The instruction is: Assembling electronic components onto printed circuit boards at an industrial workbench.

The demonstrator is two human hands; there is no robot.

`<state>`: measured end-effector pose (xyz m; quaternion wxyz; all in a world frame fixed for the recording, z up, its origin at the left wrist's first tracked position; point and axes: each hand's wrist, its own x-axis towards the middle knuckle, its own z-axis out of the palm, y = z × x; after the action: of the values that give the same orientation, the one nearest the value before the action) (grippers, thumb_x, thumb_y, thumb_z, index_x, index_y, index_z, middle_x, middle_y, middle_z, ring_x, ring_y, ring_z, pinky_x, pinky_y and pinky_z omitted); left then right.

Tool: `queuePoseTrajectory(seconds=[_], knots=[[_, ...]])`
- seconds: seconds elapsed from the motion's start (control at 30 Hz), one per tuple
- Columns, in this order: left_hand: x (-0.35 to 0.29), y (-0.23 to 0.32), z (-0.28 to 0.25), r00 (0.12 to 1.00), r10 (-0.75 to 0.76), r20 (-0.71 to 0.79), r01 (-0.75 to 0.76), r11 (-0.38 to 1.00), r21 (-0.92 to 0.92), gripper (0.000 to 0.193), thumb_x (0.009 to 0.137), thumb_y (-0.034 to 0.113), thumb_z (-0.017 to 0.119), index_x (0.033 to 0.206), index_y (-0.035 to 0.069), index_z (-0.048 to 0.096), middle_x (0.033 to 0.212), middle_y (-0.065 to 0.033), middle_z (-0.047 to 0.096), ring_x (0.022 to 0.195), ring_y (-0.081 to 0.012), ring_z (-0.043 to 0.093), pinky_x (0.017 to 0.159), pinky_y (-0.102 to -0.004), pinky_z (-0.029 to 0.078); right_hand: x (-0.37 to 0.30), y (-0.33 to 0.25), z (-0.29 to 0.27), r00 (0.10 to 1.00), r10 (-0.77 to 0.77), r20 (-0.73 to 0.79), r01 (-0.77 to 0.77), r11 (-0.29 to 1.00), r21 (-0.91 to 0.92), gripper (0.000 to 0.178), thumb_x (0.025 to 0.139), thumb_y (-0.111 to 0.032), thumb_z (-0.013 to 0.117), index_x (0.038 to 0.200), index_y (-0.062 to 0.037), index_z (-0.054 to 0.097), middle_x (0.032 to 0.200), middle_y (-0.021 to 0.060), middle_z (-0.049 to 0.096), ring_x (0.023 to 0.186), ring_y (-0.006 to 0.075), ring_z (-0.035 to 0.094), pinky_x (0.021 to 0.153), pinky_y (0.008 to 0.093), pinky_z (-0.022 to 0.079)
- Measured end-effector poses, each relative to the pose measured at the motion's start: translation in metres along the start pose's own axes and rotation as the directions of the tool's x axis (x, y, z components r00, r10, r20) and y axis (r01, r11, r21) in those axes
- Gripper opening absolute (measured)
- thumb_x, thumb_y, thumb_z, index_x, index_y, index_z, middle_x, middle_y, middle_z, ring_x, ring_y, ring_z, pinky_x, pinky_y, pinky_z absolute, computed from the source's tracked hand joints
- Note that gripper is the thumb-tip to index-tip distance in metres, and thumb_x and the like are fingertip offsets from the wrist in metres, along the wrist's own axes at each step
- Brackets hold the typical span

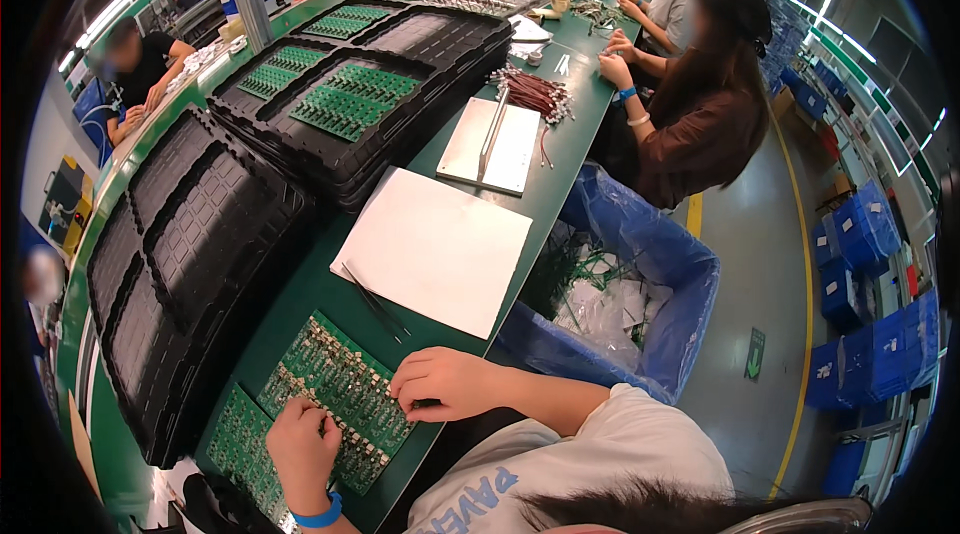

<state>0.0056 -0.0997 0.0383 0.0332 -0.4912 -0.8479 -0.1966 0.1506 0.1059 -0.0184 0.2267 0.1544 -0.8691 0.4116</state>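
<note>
A green circuit board panel (pixel 312 359), set with rows of small metal and pale parts, lies on the green bench in front of me. My left hand (pixel 303 442), with a blue wristband, is over its lower left part, fingers curled into a pinch. My right hand (pixel 445 384) rests at its right edge with bent fingers pressed together. What either pinch holds is too small or hidden to make out. A second green circuit board (pixel 238 434) lies to the left, partly behind my left hand. Dark tweezers (pixel 376 304) lie beyond the panel, overlapping a white sheet (pixel 440 244).
Black trays (pixel 190 234) stand at the left; stacked trays (pixel 440 44) farther on hold green boards. Beyond the sheet are a pale metal plate (pixel 490 144) and red-brown wires (pixel 535 92). A blue lined bin (pixel 690 284) stands right of the bench. Co-workers sit farther along.
</note>
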Motion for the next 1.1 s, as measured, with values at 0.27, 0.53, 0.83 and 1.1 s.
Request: queuePoseTrajectory(seconds=[0.27, 0.53, 0.83, 1.1], knots=[[0.005, 0.003, 0.010, 0.997, 0.071, -0.011, -0.070, 0.996, 0.052, 0.006, 0.062, 0.002, 0.066, 0.064, 0.003, 0.061, 0.077, -0.0073, 0.058, 0.063, -0.0269, 0.059, 0.054, -0.0357, 0.048, -0.003, 0.003, -0.007, 1.000, 0.015, -0.007, -0.015, 1.000, -0.006, 0.012, 0.074, -0.014, 0.070, 0.076, -0.0094, 0.059, 0.093, 0.0052, 0.061, 0.091, 0.0248, 0.057, 0.078, 0.0361, 0.047], [0.018, 0.030, 0.024, 0.985, 0.173, -0.006, -0.164, 0.943, 0.291, 0.009, 0.067, 0.011, 0.061, 0.060, 0.012, 0.056, 0.070, -0.0062, 0.051, 0.064, -0.0214, 0.060, 0.052, -0.0346, 0.049, -0.005, 0.003, -0.044, 0.999, 0.037, 0.002, -0.037, 0.999, -0.030, 0.011, 0.071, -0.009, 0.072, 0.076, -0.0075, 0.062, 0.090, 0.0085, 0.066, 0.084, 0.0268, 0.062, 0.074, 0.0368, 0.049], [0.028, 0.053, 0.029, 0.984, 0.124, -0.130, -0.084, 0.956, 0.282, 0.005, 0.064, 0.012, 0.062, 0.061, 0.009, 0.060, 0.070, -0.0072, 0.055, 0.064, -0.0198, 0.062, 0.055, -0.0310, 0.050, 0.000, -0.011, -0.068, 0.995, 0.101, 0.018, -0.098, 0.984, -0.150, 0.015, 0.066, 0.000, 0.071, 0.076, -0.0039, 0.061, 0.088, 0.0114, 0.064, 0.087, 0.0292, 0.060, 0.077, 0.0369, 0.047], [0.026, 0.050, 0.024, 0.978, 0.128, -0.165, -0.082, 0.963, 0.258, 0.009, 0.063, 0.013, 0.064, 0.064, 0.005, 0.062, 0.071, -0.0115, 0.057, 0.065, -0.0240, 0.063, 0.053, -0.0335, 0.051, 0.033, -0.067, -0.028, 0.967, 0.213, 0.141, -0.243, 0.939, 0.242, 0.028, 0.080, -0.004, 0.060, 0.107, -0.0016, 0.059, 0.076, 0.0067, 0.062, 0.064, 0.0197, 0.060, 0.061, 0.0307, 0.048]])
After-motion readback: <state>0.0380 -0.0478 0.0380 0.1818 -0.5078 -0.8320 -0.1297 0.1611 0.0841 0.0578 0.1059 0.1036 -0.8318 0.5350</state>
